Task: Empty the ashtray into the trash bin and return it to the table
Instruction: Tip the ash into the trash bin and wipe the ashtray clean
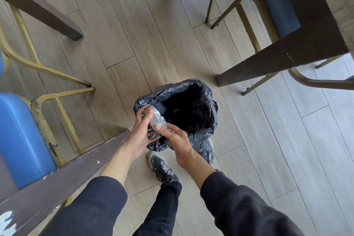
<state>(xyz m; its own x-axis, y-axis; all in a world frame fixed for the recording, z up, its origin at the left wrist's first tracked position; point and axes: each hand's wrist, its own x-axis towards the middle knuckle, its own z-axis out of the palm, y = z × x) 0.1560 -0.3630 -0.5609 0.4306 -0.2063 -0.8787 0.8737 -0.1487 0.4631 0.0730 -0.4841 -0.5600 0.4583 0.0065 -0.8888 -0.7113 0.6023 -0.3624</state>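
Ashtray (pixel 156 119) is tipped on edge over the near-left rim of the trash bin (pixel 212 120), open side facing the black liner's mouth; grey ash clump visible at its lower lip, so the dump looks mid-way, not finished. Left hand (pixel 140 136) grips the ashtray from the back and top, fingers wrapped on it. Right hand (pixel 177 142) pinches its lower end, thumb on the face. Some debris sits deep in the liner. Left to do, by my read: clear the residue, level it, carry it back to the surface (pixel 57 176) at the person's left.
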